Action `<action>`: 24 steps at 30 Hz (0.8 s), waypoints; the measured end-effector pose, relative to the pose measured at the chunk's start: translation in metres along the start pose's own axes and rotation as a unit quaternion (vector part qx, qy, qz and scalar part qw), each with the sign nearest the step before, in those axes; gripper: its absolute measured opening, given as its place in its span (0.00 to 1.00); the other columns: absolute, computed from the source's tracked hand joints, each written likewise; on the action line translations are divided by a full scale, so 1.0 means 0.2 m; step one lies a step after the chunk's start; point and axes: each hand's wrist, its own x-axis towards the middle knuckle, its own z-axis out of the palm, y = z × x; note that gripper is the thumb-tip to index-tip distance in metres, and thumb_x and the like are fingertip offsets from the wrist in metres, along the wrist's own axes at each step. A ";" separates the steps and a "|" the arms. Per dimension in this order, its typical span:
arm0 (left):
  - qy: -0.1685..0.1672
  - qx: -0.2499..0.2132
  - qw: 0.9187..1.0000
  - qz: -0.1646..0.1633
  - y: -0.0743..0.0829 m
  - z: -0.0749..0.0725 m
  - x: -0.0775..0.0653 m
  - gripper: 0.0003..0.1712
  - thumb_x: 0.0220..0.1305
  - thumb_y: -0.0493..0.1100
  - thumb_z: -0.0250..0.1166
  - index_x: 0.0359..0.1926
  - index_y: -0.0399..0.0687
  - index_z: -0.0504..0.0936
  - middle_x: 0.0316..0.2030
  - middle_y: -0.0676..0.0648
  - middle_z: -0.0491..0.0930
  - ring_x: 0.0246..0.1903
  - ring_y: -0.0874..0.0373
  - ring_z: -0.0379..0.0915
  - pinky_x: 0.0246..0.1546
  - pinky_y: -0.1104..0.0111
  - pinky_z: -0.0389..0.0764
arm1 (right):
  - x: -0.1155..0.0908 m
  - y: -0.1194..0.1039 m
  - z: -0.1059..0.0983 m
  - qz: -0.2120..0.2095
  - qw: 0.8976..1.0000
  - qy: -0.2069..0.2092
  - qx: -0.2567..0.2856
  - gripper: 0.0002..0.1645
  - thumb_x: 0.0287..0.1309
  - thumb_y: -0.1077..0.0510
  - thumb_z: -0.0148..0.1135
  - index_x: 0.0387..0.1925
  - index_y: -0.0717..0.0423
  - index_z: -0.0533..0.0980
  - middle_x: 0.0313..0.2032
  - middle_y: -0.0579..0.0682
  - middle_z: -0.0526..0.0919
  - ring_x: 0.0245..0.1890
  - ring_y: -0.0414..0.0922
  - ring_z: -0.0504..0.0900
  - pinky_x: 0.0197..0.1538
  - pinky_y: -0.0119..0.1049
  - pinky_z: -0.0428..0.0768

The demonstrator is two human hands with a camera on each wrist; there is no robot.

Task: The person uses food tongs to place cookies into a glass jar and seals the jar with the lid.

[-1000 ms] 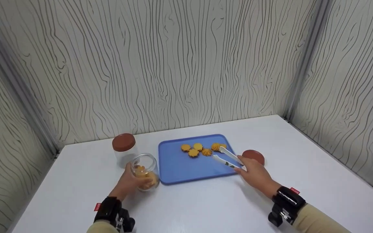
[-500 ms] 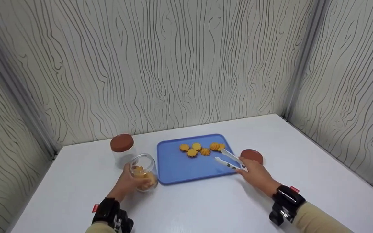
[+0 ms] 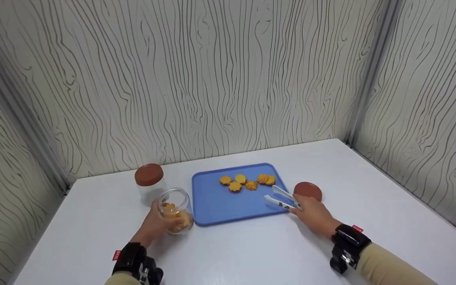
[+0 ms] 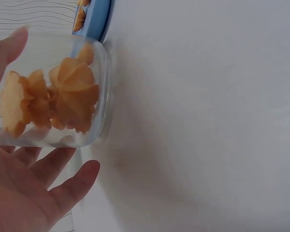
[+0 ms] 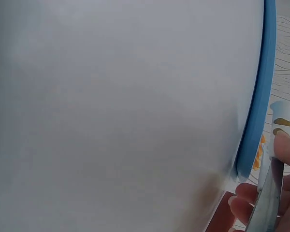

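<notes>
My left hand (image 3: 157,222) grips an open clear jar (image 3: 176,209) with several cookies in its bottom; thumb and fingers lie around its sides. The left wrist view shows those cookies (image 4: 70,94) through the jar wall. My right hand (image 3: 310,211) holds white tongs (image 3: 279,202) between thumb and fingers. Their tips stand apart over the right part of a blue tray (image 3: 216,208), with nothing between them. On the tray's far half lie several golden cookies (image 3: 234,187), two of them overlapping at the right (image 3: 265,179).
A second clear jar (image 3: 151,194) with a red-brown lid (image 3: 149,174) stands behind my left hand. Another red-brown lid (image 3: 308,190) lies right of the tray, just behind my right hand. Patterned panels (image 3: 212,79) bound the white table (image 3: 236,253) at the back and sides.
The tongs have drawn back a little from the overlapping cookies, toward me and slightly right. Their tips remain apart. My left hand keeps its hold on the jar.
</notes>
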 end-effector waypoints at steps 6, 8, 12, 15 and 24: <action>-0.001 -0.002 1.000 -0.008 0.00 0.00 0.00 0.61 0.48 0.45 0.78 0.71 0.32 0.46 0.65 0.26 0.60 0.64 0.36 0.57 0.66 0.46 0.56 | 0.01 0.01 0.00 0.006 1.000 -0.015 -0.014 0.32 0.63 0.59 0.61 0.63 0.74 0.66 0.57 0.67 0.75 0.57 0.60 0.74 0.57 0.57 0.72; -0.001 -0.005 1.000 -0.012 -0.01 0.00 0.00 0.62 0.48 0.45 0.78 0.71 0.32 0.46 0.65 0.27 0.59 0.65 0.36 0.56 0.66 0.46 0.56 | 0.01 0.02 0.00 0.013 0.999 -0.027 -0.014 0.33 0.64 0.59 0.60 0.64 0.74 0.65 0.58 0.67 0.73 0.58 0.60 0.73 0.58 0.58 0.71; -0.006 -0.003 1.000 -0.020 -0.01 0.00 0.00 0.64 0.48 0.47 0.78 0.72 0.32 0.43 0.66 0.26 0.57 0.66 0.35 0.54 0.67 0.45 0.54 | 0.01 0.02 -0.01 0.020 0.999 -0.038 -0.017 0.33 0.64 0.59 0.60 0.64 0.74 0.63 0.59 0.68 0.72 0.59 0.60 0.72 0.59 0.58 0.70; -0.009 0.000 1.000 -0.026 -0.01 0.00 0.00 0.65 0.48 0.48 0.78 0.73 0.33 0.42 0.67 0.25 0.55 0.67 0.34 0.52 0.67 0.44 0.52 | 0.02 0.03 -0.01 0.017 0.999 -0.042 -0.023 0.34 0.64 0.59 0.60 0.64 0.75 0.63 0.59 0.69 0.72 0.59 0.61 0.72 0.60 0.59 0.69; -0.009 -0.037 0.999 0.004 0.00 0.00 -0.02 0.60 0.47 0.42 0.78 0.71 0.32 0.46 0.64 0.28 0.60 0.63 0.38 0.57 0.66 0.46 0.56 | 0.02 0.04 -0.07 -0.019 1.000 -0.008 -0.012 0.33 0.61 0.56 0.63 0.61 0.74 0.67 0.57 0.69 0.74 0.59 0.65 0.70 0.60 0.60 0.68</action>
